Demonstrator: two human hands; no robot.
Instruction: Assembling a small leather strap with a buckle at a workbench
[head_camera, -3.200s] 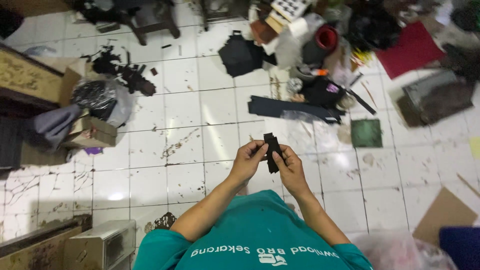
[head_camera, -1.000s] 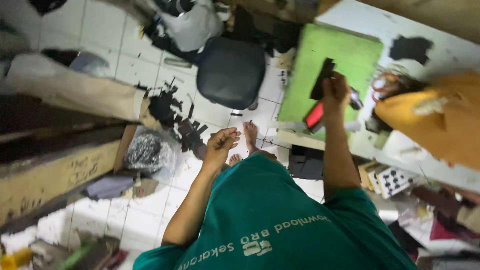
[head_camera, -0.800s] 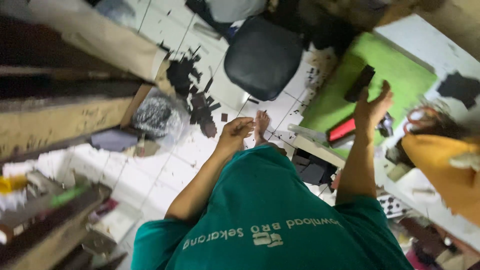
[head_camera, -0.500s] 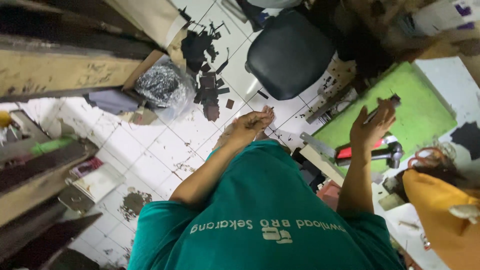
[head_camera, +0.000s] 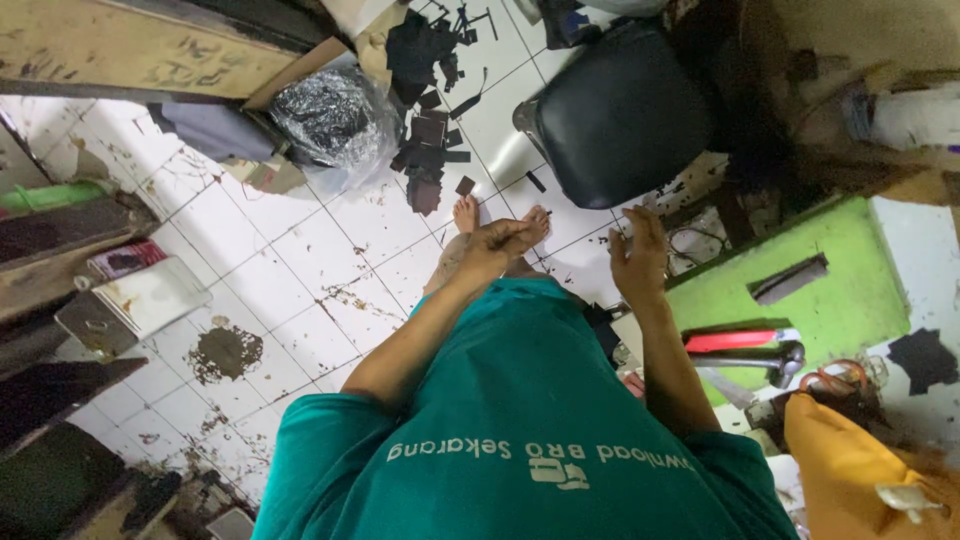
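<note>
A: The right hand (head_camera: 637, 262) has come off the green cutting mat (head_camera: 800, 300); it now hangs in front of the teal shirt with fingers spread, holding nothing.

B: And the flat dark strip (head_camera: 790, 279)?

A: Left lying on the mat, well apart from that hand, beyond the red-handled hammer (head_camera: 745, 349).

B: The left hand (head_camera: 497, 240)?

A: Loosely curled, empty, above a bare foot. Farther off stand the black padded stool (head_camera: 620, 110) and black scraps (head_camera: 430, 130).
</note>
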